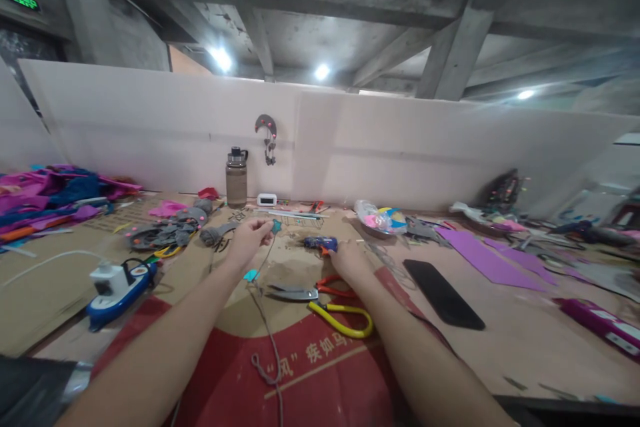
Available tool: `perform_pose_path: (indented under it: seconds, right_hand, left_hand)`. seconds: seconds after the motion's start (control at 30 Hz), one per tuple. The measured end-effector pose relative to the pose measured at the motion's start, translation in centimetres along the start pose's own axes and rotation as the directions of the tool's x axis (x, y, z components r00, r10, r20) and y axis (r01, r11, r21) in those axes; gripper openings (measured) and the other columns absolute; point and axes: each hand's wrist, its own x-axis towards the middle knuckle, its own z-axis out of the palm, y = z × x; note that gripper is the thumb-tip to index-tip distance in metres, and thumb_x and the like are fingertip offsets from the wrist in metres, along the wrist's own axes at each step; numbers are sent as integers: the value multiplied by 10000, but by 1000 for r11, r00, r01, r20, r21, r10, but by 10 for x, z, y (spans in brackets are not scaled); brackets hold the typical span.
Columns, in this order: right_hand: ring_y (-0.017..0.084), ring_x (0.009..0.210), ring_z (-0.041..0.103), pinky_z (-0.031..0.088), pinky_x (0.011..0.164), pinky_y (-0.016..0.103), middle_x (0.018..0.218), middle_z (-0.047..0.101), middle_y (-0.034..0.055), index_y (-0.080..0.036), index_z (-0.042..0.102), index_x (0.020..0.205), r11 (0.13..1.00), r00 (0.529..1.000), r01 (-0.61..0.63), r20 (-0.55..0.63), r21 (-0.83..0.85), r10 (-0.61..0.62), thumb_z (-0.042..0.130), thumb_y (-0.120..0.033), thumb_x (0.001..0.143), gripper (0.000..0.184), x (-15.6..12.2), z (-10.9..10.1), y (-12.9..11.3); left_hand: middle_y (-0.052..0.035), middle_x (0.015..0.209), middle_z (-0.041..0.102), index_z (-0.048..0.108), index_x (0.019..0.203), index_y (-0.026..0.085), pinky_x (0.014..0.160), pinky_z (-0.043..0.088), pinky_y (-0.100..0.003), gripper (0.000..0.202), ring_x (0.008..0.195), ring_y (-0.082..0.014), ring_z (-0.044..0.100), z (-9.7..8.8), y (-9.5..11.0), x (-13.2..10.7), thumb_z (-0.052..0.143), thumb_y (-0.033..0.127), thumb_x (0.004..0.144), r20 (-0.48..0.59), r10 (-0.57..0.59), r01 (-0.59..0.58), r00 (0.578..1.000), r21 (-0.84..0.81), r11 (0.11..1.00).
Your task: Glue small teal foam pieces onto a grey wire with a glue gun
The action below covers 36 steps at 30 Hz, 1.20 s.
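Observation:
My left hand (249, 239) pinches a small teal felt piece (277, 227) between thumb and fingertips. A thin greyish cord (267, 327) runs down from near it, past a bright cyan piece (251, 275), to a loop on the red printed cardboard. My right hand (347, 259) is closed around a blue glue gun (320, 241) with an orange trigger, its nozzle towards the left. Below the right hand lie scissors (345, 320) with one yellow and one red handle, their blades pointing left.
Left stand a power strip (120, 293) with a white plug, and grey felt pieces (173, 230). A bottle (237, 179) is at the back. To the right lie a black phone (443, 293), purple sheets (485, 257) and a magenta tool (603, 325). A moon ornament (267, 127) hangs on the partition.

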Motion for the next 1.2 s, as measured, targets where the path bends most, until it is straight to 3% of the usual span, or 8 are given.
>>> perform_pose_path:
  seconds: [0.1, 0.2, 0.3, 0.4, 0.47, 0.6, 0.73, 1.2]
  right_hand:
    - [248, 842, 551, 400, 774, 390, 764, 586, 130, -185, 481, 635, 999, 991, -47, -122, 8, 48, 544, -244, 707, 113, -5, -2, -23]
    - [178, 744, 552, 433, 725, 334, 777, 574, 52, -193, 460, 765, 936, 1000, -28, 6, 351, 28, 510, -306, 730, 129, -13, 12, -63]
    - [142, 824, 568, 441, 765, 294, 893, 578, 40, -195, 404, 860, 712, 987, -155, 145, 685, 74, 579, -275, 658, 279, -18, 33, -103]
    - [113, 686, 566, 457, 658, 266, 784, 563, -23, -216, 332, 916, 486, 947, -319, 299, 813, 121, 600, -219, 614, 404, -18, 48, -127]
    - [94, 566, 510, 446, 561, 246, 686, 505, -67, -226, 326, 922, 425, 939, -344, 317, 837, 137, 584, -222, 626, 393, -16, 52, -132]
    - [84, 514, 417, 379, 479, 214, 626, 439, -69, -210, 440, 834, 620, 984, -179, 144, 764, 106, 558, -315, 685, 217, -12, 50, -124]
    - [110, 610, 463, 384, 582, 240, 683, 524, -25, -187, 528, 786, 774, 998, 29, -57, 632, 9, 514, -304, 732, 130, -10, 41, -111]
    - [110, 603, 429, 330, 581, 236, 667, 511, -22, -182, 543, 745, 879, 985, 129, -160, 460, -62, 514, -304, 766, 127, -11, 27, -105]
  left_hand:
    - [-1, 558, 568, 643, 706, 141, 480, 329, -210, 218, 478, -88, 449, 2, 4, -3, 633, 355, 668, -40, 136, -125, 990, 205, 971]
    - [-15, 640, 618, 672, 730, 163, 550, 359, -224, 168, 558, -117, 496, 4, 10, -8, 616, 312, 675, -48, 261, -224, 964, 383, 896]
    - [-16, 676, 629, 679, 701, 187, 588, 354, -231, 105, 616, -137, 501, 6, 17, -13, 626, 264, 653, -68, 347, -282, 936, 447, 849]
    - [-17, 697, 633, 676, 678, 190, 607, 354, -229, 81, 654, -146, 509, 7, 22, -16, 638, 238, 624, -116, 356, -286, 927, 394, 874]
    - [-17, 691, 635, 675, 696, 183, 611, 362, -232, 104, 644, -146, 517, 6, 22, -16, 630, 246, 626, -105, 333, -276, 937, 365, 889]
    - [-30, 709, 649, 670, 738, 156, 647, 394, -254, 177, 657, -157, 548, 4, 18, -11, 590, 294, 662, -35, 306, -269, 951, 386, 882]
    - [-37, 696, 641, 658, 744, 132, 630, 403, -264, 252, 646, -154, 546, 5, 15, -8, 581, 361, 672, -12, 247, -221, 969, 406, 887]
    - [2, 597, 564, 649, 720, 137, 543, 323, -239, 233, 548, -107, 447, 10, 13, -9, 611, 361, 668, 66, 126, -139, 990, 272, 952]
